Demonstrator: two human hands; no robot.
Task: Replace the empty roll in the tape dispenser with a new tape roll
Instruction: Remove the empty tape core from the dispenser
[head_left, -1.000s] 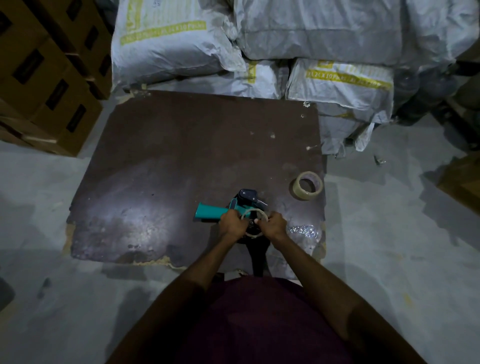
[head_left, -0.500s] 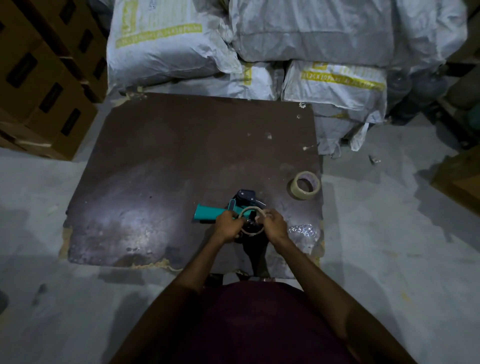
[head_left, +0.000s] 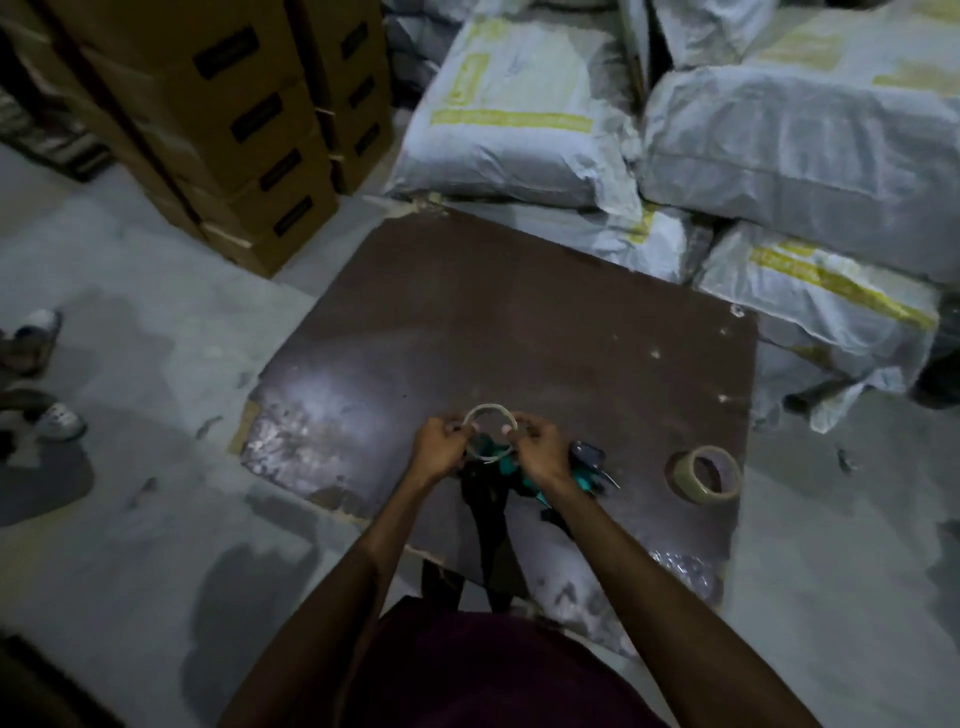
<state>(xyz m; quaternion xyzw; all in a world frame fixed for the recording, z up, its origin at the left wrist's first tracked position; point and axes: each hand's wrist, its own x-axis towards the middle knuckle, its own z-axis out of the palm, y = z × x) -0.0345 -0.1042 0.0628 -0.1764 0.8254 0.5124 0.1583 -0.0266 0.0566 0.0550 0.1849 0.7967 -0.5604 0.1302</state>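
- Your left hand (head_left: 439, 451) pinches the left side of the empty roll (head_left: 490, 433), a thin pale ring, and your right hand (head_left: 541, 451) pinches its right side; you hold it between them above the brown board (head_left: 519, 322).
- The tape dispenser (head_left: 582, 470), teal with dark parts, lies on the board just under and right of your hands, partly hidden by your right wrist.
- The new tape roll (head_left: 704, 474) lies flat on the board, well right of the dispenser, near the board's right edge.
- Beyond the board's far edge lie grey sacks (head_left: 519, 114) with yellow printed bands; the writing is too blurred to read.
- Off the board's far left corner stand stacked cardboard boxes (head_left: 249, 124) with dark labels, also unreadable.
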